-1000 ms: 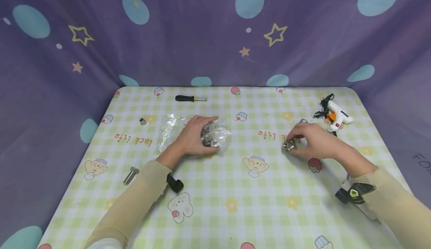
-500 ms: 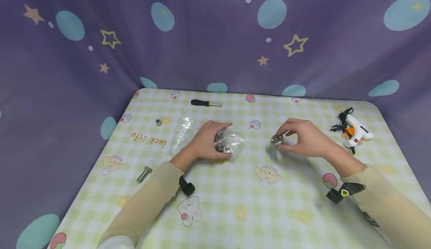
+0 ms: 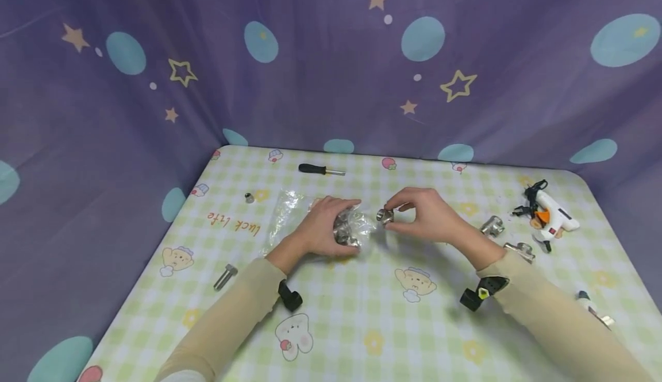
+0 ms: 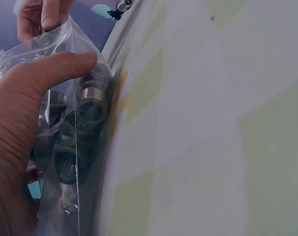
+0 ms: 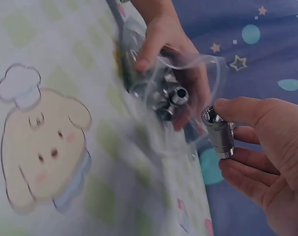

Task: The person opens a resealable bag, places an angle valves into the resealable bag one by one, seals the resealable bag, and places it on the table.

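Right hand (image 3: pixel 425 215) pinches a short, silver, threaded metal pipe fitting (image 3: pixel 385 216) between thumb and fingertips, having carried it leftward over the last second. The fitting is now just beside a crumpled, clear plastic bag (image 3: pixel 364 221), which seems to put it within easy reach of the bag's mouth; whether they touch is unclear. Left hand (image 3: pixel 322 228) curls around the bag, which contains more shiny metal fittings (image 5: pixel 178 96). On the green-and-white checked table (image 3: pixel 351 313), a grey hex-headed bolt (image 3: pixel 225 277) lies nearest, then two loose silver fittings (image 3: pixel 493 226) at right. Farther back are a white-and-orange glue gun (image 3: pixel 557 214), a small silver metal cap (image 3: pixel 249 197), a black-handled screwdriver (image 3: pixel 322 169) and a purple, star-printed curtain (image 3: pixel 320 83).
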